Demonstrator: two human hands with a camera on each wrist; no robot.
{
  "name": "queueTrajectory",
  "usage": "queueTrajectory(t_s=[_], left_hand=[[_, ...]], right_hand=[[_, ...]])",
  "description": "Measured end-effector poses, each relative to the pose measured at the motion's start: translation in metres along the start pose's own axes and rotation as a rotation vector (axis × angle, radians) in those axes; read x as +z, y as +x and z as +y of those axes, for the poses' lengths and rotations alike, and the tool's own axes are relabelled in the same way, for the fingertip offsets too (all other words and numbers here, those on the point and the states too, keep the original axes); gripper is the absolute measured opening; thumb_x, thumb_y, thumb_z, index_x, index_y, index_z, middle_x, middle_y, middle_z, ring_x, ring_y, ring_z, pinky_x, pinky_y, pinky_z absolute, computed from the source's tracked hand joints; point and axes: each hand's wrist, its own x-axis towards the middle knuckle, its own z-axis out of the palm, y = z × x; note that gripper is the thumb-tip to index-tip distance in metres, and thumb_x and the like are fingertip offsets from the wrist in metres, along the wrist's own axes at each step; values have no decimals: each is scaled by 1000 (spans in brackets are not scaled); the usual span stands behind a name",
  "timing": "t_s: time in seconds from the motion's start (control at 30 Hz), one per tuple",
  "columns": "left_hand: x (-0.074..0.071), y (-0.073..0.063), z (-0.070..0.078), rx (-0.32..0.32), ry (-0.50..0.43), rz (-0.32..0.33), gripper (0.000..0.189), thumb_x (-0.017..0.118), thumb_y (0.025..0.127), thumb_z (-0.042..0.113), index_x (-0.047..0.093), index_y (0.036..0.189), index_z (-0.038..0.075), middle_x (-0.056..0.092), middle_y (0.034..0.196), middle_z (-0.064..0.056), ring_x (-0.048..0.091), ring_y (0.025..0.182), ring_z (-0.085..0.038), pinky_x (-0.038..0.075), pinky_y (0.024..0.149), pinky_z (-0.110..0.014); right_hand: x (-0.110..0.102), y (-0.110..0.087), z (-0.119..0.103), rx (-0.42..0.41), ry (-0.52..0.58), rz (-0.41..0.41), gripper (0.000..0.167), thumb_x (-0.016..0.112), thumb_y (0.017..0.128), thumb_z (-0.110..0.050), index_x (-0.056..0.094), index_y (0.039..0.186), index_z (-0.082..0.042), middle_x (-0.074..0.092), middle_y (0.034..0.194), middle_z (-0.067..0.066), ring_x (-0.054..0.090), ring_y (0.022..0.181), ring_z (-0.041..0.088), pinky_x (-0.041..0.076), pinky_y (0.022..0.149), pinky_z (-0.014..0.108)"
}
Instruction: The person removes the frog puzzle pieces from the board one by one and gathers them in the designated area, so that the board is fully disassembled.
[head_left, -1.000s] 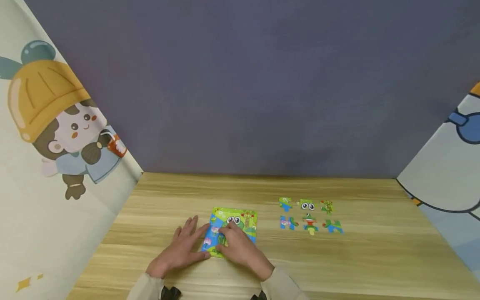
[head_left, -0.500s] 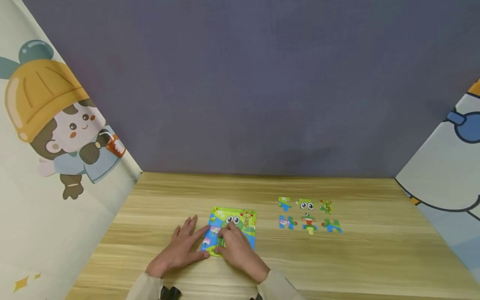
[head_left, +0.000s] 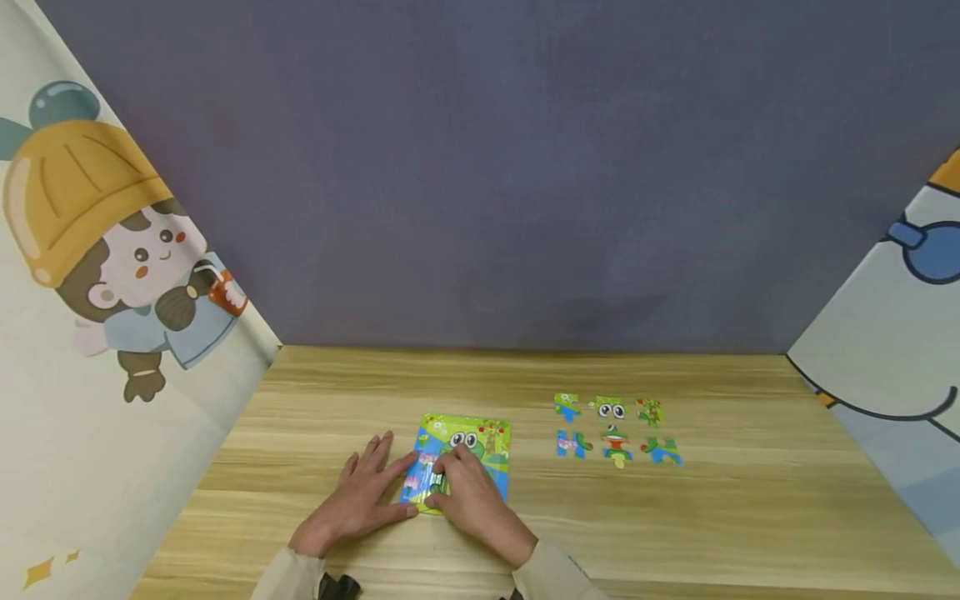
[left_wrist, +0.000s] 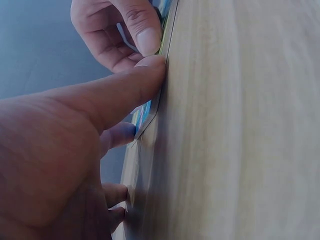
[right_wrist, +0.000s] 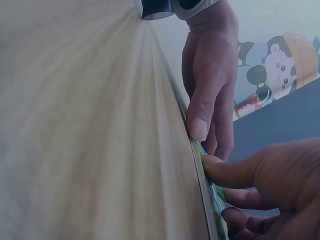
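Observation:
A square frog puzzle (head_left: 465,429) with a green border lies flat on the wooden table in the head view. My left hand (head_left: 362,500) rests at its left side, fingers spread, with index fingertip and thumb tip at its edge. My right hand (head_left: 476,498) bends over the lower middle, its thumb and fingers pinching a glossy puzzle piece (head_left: 437,480) there. A pale curved edge shows between the right fingers in the left wrist view. The right wrist view shows both thumbs close together along the puzzle's near edge. Much of the frog is hidden by the right hand.
Right of the puzzle, several loose pieces lie in two rows, among them an eyes piece (head_left: 611,410) and a red-mouth piece (head_left: 617,446). The wooden table (head_left: 735,500) meets a dark back wall (head_left: 525,208). Cartoon-printed panels stand at both sides.
Both hands stay nearly in place. Bright glare now shows on the piece under the right fingers. The whole view has shifted slightly.

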Motion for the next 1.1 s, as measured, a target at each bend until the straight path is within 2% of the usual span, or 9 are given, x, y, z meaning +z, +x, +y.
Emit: queueTrajectory(t_s=[0.17,0.27,0.5,0.67,0.87,1.1], left_hand=[[1,0,-1,-8,-11,-7,77,69,88,53,44,151,16,10,165,-31,5,153,-53,4,117,-77],[1,0,0,-7,-13,-11,77,69,89,53,44,151,16,11,165,-31,5,153,-52,4,117,-77],[0,1,-1,-8,-9,-14,76,68,89,53,44,152,17,11,165,-30,6,154,-52,6,117,-77],[0,0,-1,-13,0,-20,77,68,89,54,44,152,18,11,166,-30,6,154,-51,5,117,-77],[0,1,-1,-13,-6,-23,77,67,89,54,43,153,18,10,166,-29,5,154,-51,5,117,-76],[-1,0,-1,-9,-12,-20,77,68,90,53,43,152,17,9,166,-29,4,154,-51,4,118,-76]], right_hand=[[-1,-1,0,-15,-18,18,34,85,79,-27,70,104,-10,57,103,0,55,91,11,53,78,26],[-3,0,0,-31,-6,29,28,82,82,-27,70,102,-12,61,100,-1,57,90,10,53,77,25],[-4,6,1,-68,143,43,6,72,90,-10,70,96,-9,67,80,-4,53,70,-3,49,64,14],[-3,9,5,-72,244,34,4,69,90,-3,70,93,-5,71,81,1,57,70,-4,51,64,13],[-10,10,9,-39,360,4,5,67,93,-3,71,95,-4,72,86,5,59,73,-2,51,66,14],[-23,5,22,-67,430,46,5,67,93,-3,71,95,-2,72,84,9,60,70,1,51,63,17]])
